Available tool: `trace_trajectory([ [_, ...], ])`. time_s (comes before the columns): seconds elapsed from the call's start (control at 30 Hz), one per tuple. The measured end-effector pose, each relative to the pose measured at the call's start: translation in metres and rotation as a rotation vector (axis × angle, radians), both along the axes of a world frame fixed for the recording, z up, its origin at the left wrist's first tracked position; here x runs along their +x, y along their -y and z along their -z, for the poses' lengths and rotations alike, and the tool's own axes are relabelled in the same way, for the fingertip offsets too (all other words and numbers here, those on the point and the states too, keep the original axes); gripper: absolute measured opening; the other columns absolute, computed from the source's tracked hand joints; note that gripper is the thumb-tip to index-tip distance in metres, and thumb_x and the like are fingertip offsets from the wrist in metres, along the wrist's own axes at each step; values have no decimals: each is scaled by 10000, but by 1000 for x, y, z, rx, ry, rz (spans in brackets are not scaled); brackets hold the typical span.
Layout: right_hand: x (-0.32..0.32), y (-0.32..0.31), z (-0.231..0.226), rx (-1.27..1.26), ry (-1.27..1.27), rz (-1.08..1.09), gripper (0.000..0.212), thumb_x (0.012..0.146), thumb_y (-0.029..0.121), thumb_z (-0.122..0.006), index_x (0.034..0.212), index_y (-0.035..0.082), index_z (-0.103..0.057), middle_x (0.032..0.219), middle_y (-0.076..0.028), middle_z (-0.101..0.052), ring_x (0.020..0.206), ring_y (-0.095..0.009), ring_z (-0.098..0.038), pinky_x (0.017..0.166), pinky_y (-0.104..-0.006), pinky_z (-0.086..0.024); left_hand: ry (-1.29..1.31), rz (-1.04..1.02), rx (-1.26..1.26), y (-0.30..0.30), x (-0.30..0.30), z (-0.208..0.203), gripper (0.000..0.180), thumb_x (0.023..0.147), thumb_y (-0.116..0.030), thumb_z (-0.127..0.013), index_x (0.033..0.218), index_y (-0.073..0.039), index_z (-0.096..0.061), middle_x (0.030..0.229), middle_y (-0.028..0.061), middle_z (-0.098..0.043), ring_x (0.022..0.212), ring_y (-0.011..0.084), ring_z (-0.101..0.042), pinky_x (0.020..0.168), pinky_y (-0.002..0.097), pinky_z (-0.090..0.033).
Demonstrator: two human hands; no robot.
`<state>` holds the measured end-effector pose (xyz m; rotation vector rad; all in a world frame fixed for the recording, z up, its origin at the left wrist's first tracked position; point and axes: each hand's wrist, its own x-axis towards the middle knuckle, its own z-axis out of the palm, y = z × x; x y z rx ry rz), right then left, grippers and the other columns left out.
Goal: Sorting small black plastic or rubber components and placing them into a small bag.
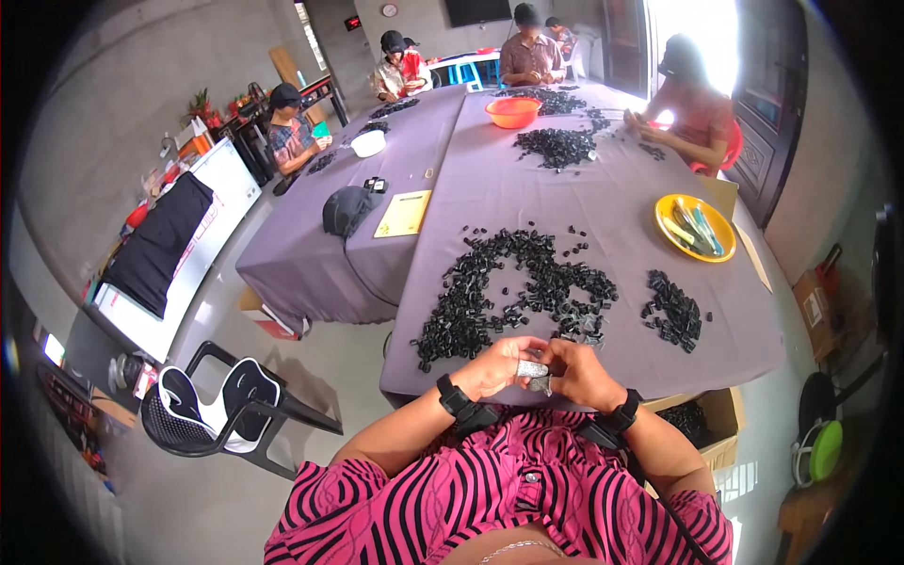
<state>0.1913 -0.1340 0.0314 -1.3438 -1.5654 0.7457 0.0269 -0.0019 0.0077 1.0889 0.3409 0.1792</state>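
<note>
My left hand (pixel 496 368) and my right hand (pixel 584 376) meet just above the near table edge, fingers closed and pressed together. Where the fingertips come together, a silvery-grey patch (pixel 533 369) shows; whether it is a wrap on a finger or a separate piece I cannot tell. Anything smaller in the grip is hidden by the fingers. Just beyond my hands spreads a big loose heap of small black plastic pieces (pixel 459 306), with some greyish bits near my fingertips. A smaller pile of black pieces (pixel 674 311) lies to the right.
A yellow bowl (pixel 666 209) with long tools stands at the right. Further off are a black cap (pixel 349 210), a yellow sheet (pixel 403 215), an orange basin (pixel 513 114) and a white bowl (pixel 368 143). Several people sit around the cloth-covered tables. An open carton (pixel 723 443) sits below the edge.
</note>
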Motion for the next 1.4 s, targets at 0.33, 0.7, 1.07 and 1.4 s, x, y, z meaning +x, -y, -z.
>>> trace_trajectory([
  [0.33,19,7,6,-39,-112,169,267,667,-69,-664,913,18,-609,729,-36,-557,695,-118,-546,617,-290,-461,-7,-16,131,7,9,-9,339,922,-73,-625,1255,-36,-571,974,47,-682,728,86,-623,601,214,-520],
  [0.7,183,48,25,12,345,852,311,640,-96,-613,942,-22,-628,693,-101,-515,644,-222,-543,625,-341,-463,-68,10,246,16,5,-44,266,940,-118,-633,1199,-58,-622,985,25,-691,738,49,-600,656,203,-493],
  [1.07,66,24,-46,118,128,492,346,731,-120,-598,1044,-2,-682,884,-101,-623,750,-174,-589,670,-277,-482,64,112,373,34,27,-47,205,945,-90,-629,1135,-22,-657,962,20,-686,819,77,-625,700,239,-514],
  [1.4,33,-55,-55,212,-77,175,300,771,-20,-567,1058,-43,-650,835,-126,-682,760,-176,-640,713,-308,-522,61,-83,412,23,24,-57,188,943,-42,-604,1115,23,-648,963,69,-692,813,96,-643,690,220,-502],
])
